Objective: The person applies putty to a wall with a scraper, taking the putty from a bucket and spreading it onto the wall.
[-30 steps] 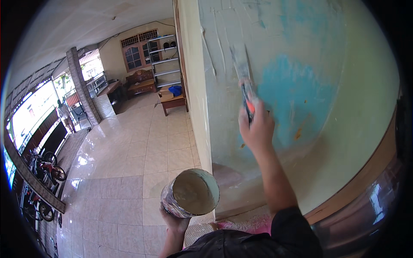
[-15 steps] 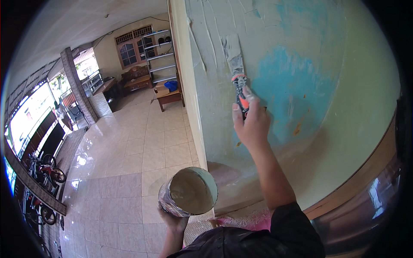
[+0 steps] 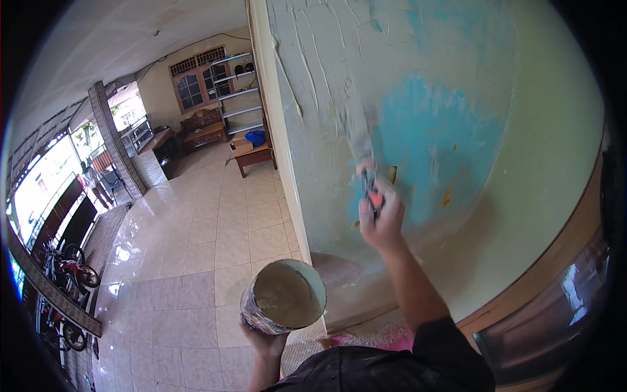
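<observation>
My right hand [image 3: 384, 217] is closed round the black and orange handle of a putty knife [image 3: 370, 183]. Its wide blade, blurred by motion, lies against the wall [image 3: 326, 196]. Grey-white filler with raised ridges covers the wall's upper left, and a bare turquoise patch [image 3: 431, 150] shows right of the blade. Low at the centre, my left hand [image 3: 266, 341] grips a bucket [image 3: 248, 312] from below and the side, tilted so its mouth faces me. Pale filler paste [image 3: 284, 300] coats the inside and bottom of the bucket.
A tiled floor [image 3: 189, 261] runs along the left. Further back are a small wooden table [image 3: 255, 157] with a blue item, metal shelves [image 3: 238, 98] and a wooden bench [image 3: 202, 127]. Motorcycles [image 3: 68, 274] stand at far left, near a person [image 3: 95, 183]. Pink cloth [image 3: 385, 338] lies at the wall's foot.
My right hand has drawn the putty knife down the wall, leaving a smoother pale streak above. The bucket in my left hand stays nearly in place. The view has shifted slightly.
</observation>
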Available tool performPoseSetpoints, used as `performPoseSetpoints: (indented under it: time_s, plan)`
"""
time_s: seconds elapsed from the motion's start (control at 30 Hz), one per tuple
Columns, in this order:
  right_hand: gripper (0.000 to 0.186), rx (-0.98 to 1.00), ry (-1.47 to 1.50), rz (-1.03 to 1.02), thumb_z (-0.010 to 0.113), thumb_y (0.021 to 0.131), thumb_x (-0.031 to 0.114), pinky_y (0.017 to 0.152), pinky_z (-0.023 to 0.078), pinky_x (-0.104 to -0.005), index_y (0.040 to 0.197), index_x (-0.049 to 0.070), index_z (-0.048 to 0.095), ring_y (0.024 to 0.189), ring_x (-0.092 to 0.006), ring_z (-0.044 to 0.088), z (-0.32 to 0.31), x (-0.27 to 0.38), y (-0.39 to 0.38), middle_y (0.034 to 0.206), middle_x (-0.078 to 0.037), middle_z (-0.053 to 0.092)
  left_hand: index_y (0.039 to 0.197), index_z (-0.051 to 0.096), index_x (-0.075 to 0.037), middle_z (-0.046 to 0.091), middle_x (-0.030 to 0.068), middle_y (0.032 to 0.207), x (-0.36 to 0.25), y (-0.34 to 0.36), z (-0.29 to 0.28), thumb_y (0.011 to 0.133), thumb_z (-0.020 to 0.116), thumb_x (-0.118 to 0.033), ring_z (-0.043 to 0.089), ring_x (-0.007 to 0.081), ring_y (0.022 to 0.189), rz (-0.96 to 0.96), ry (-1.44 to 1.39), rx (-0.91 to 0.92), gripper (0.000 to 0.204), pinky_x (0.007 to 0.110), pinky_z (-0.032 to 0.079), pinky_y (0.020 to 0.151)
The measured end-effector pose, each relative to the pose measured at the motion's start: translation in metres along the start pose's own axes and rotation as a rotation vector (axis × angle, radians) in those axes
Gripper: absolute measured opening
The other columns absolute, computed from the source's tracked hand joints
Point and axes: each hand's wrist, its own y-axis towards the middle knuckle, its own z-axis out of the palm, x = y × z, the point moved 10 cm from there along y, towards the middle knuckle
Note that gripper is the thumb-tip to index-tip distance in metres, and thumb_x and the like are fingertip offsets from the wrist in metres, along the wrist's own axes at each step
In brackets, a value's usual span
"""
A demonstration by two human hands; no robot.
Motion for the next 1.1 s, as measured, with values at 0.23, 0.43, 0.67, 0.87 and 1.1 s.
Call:
performPoseSetpoints:
  time_s: [0.23,0.43,0.67,0.87,1.1]
  plan:
    - [0.034,-0.058,-0.115,-0.076,0.066,0.093,0.022,0.064,0.055,-0.0423,0.122,0.007,0.058,0.078,-0.0344,0.070,0.015,0.072,0.168,0.094,-0.014,0.071,0.153,0.038,-0.019,0.035,0.0138,0.158,-0.005,0.001,0.000,0.091,0.047,-0.065,0.034,0.0410,0.145,0.025,-0.044,0.027,0.078,0.071,0.032,0.111]
    - [0.038,0.139,-0.287,0.130,0.070,0.090,0.023,0.069,0.053,-0.0447,0.120,0.002,0.059,0.077,-0.0355,0.067,0.052,0.031,0.042,0.091,-0.018,0.068,0.154,0.036,-0.019,0.034,0.0142,0.158,-0.015,-0.002,-0.010,0.091,0.045,-0.065,0.034,0.0422,0.145,0.058,0.043,0.011,0.078,0.073,0.033,0.110]
    - [0.041,-0.038,-0.003,-0.010,0.074,0.085,0.019,0.071,0.053,-0.0428,0.117,-0.004,0.061,0.081,-0.0327,0.067,0.033,0.006,-0.046,0.103,-0.016,0.070,0.155,0.035,-0.020,0.035,0.0142,0.158,-0.031,-0.006,-0.018,0.092,0.044,-0.064,0.034,0.0426,0.145,0.036,0.036,0.017,0.077,0.073,0.034,0.109]
    - [0.036,-0.085,-0.094,-0.106,0.071,0.089,0.023,0.054,0.049,-0.0359,0.121,0.008,0.063,0.055,-0.0252,0.063,0.042,0.080,0.123,0.082,-0.009,0.069,0.154,0.037,-0.019,0.034,0.0139,0.159,-0.041,-0.005,-0.015,0.092,0.044,-0.064,0.035,0.0419,0.144,0.038,0.007,0.007,0.076,0.070,0.036,0.109]
    - [0.033,-0.002,-0.275,0.013,0.073,0.085,0.020,0.056,0.049,-0.0365,0.115,0.009,0.066,0.055,-0.0247,0.062,0.035,0.073,0.078,0.076,-0.007,0.068,0.154,0.037,-0.019,0.034,0.0139,0.158,-0.054,-0.006,-0.036,0.092,0.044,-0.065,0.033,0.0419,0.145,0.020,0.076,0.030,0.077,0.070,0.036,0.109]
